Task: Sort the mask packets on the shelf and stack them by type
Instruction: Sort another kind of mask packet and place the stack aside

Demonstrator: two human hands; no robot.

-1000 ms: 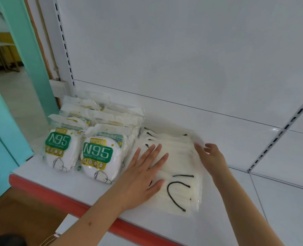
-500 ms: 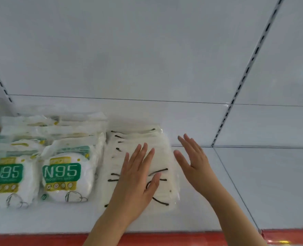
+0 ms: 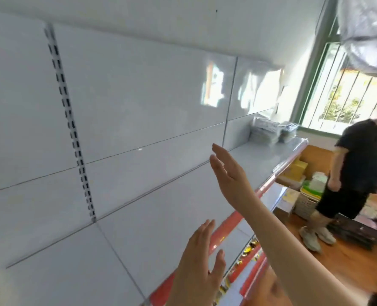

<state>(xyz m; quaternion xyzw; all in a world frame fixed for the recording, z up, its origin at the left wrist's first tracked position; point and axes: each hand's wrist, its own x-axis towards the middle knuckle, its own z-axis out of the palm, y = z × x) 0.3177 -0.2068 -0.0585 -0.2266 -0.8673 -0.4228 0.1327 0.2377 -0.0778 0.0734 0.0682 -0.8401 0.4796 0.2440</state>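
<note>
Bare white shelf (image 3: 183, 217) replaces the mask packets; both hands, left (image 3: 196, 270) and right (image 3: 229, 173), lifted off, fingers spread, empty.

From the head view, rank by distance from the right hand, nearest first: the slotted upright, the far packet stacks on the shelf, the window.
From the right hand:
1. Slotted upright, to its left on the back panel.
2. Packet stacks, farther along the shelf, right end.
3. Window, beyond the shelf's end.
</note>
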